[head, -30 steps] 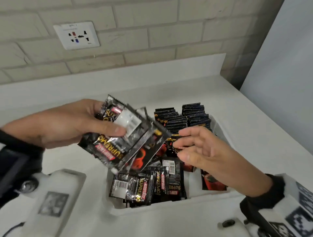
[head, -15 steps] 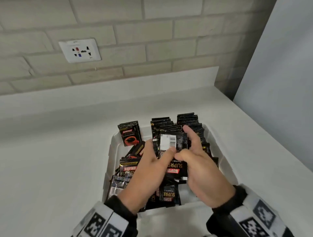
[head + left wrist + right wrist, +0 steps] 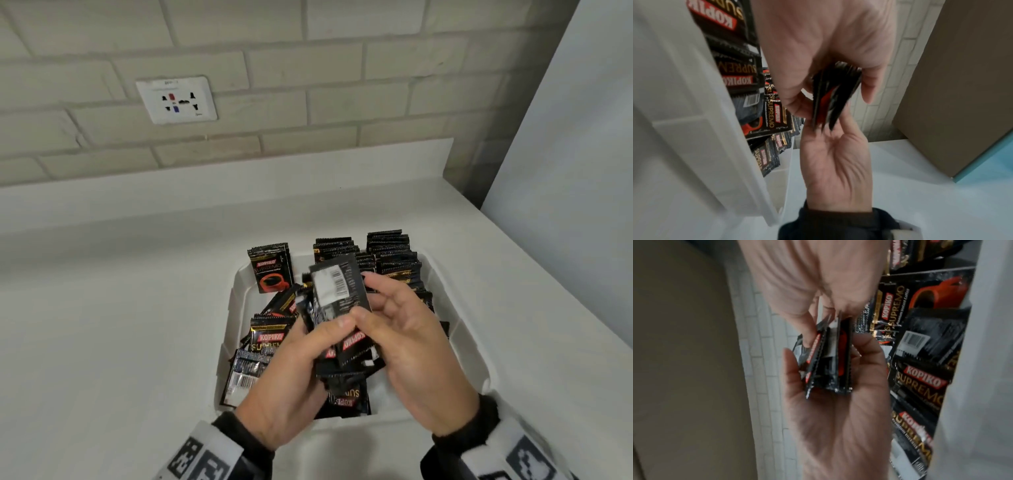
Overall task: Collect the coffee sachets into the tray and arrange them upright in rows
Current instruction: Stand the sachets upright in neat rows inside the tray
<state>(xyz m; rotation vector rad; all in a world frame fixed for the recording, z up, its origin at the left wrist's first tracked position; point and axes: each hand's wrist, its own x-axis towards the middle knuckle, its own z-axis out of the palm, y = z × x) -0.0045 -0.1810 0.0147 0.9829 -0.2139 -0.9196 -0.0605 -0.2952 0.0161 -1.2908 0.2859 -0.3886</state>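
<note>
Head view: at centre frame my left hand (image 3: 291, 387) and right hand (image 3: 407, 346) together pinch one fanned bundle of sachets (image 3: 339, 301) over the single white tray (image 3: 455, 308); two upright rows (image 3: 394, 260) fill its upper right, one sachet (image 3: 272, 272) stands upper left, loose sachets (image 3: 267, 346) lie lower left. Left wrist view: both hands close on the bundle (image 3: 835, 95), sachet count uncertain. Right wrist view: about four edges show in it (image 3: 828, 361); one wall socket (image 3: 176, 100) sits in the head view's upper left.

Head view high above the tray (image 3: 236, 308); both wrist views close, facing the shared hands.
</note>
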